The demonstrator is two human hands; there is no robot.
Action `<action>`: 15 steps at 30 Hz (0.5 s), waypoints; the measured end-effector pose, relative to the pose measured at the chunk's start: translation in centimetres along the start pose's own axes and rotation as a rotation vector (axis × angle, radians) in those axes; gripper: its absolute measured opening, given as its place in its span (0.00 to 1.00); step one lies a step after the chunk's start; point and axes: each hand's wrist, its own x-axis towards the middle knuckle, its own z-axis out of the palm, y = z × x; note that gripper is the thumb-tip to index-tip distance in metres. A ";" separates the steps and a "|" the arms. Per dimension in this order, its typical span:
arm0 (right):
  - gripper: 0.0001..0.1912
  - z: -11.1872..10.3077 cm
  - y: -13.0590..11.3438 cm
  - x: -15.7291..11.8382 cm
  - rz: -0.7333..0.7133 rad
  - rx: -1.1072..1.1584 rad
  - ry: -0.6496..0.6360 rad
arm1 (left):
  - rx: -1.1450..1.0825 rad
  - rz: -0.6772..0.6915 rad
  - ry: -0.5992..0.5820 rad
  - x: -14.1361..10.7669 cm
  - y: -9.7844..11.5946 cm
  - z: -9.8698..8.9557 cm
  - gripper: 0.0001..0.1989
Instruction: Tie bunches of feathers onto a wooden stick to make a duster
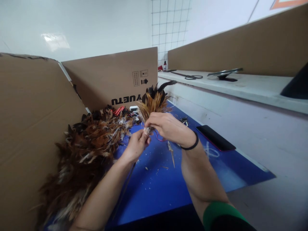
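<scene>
Upright over the blue table (154, 179) stands a bunch of feathers (154, 102), golden brown with black tips. My left hand (137, 143) is closed around its whitish base (146, 130), thumb and fingers pressed together. From above, my right hand (169, 126) pinches the same base, its fingers curled just under the brown feathers. What lies between the fingertips is partly hidden. A thin dark line runs down from below my left hand; whether it is a stick, I cannot tell. A single loose feather (171, 154) lies on the table below my right hand.
A large pile of brown feathers (89, 150) fills the left side, against cardboard panels (103, 77). At right lie a dark phone (215, 138) and a clear strip loop (211, 150). Scissors (190, 76) and a propped flat device (226, 73) sit on the white ledge.
</scene>
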 end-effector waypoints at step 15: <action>0.13 0.1 -1.5 0.2 0.059 -0.122 -0.026 | -0.102 -0.141 0.034 -0.3 1.4 0.1 0.09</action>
